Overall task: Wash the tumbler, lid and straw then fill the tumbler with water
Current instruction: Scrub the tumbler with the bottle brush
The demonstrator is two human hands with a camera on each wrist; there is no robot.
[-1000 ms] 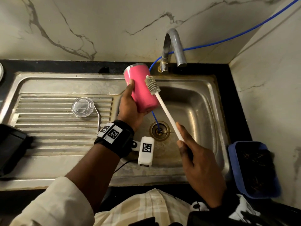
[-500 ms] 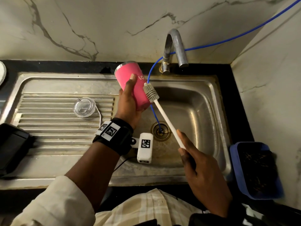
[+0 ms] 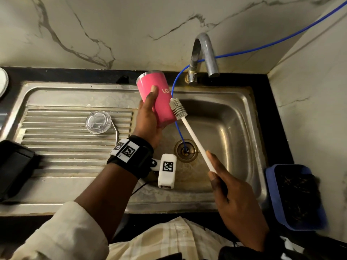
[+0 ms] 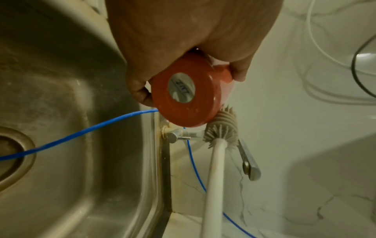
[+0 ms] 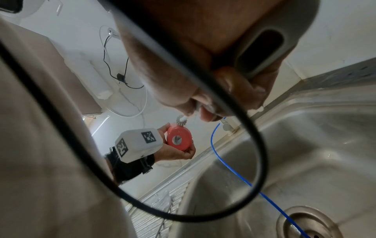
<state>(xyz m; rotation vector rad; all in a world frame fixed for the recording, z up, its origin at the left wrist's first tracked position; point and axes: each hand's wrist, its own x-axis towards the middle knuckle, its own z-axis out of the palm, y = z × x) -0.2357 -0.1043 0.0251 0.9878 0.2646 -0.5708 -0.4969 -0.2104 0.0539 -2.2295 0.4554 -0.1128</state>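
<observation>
Overhead first: I've got the pink tumbler [image 3: 157, 102] wrapped in my left hand [image 3: 148, 121], tilted above the sink [image 3: 234, 128] with its mouth aimed away from me toward the tap [image 3: 204, 53], so the outside wall faces the brush [image 3: 178, 108]. My right hand [image 3: 236, 209] is closed around the brush's white handle, and its grey bristle head lies against the tumbler's side, which I judge to be scrubbing the exterior. No water leaves the tap. Left of the sink basin, the clear lid [image 3: 98, 122] sits on the ribbed drainboard with the thin straw [image 3: 116, 132] curving beside it. A blue hose [image 3: 180, 132] runs down into the sink's drain. Right of the sink, a blue tub [image 3: 270, 194] holds something dark I can't identify.

From the left wrist, my fingers [image 4: 140, 95] curl round the tumbler's base [image 4: 183, 89], the bristles touching its lower edge.

From the right wrist, my fingertips [image 5: 183, 106] pinch the handle; the tumbler's inside stays hidden, so I can't tell its contents.
</observation>
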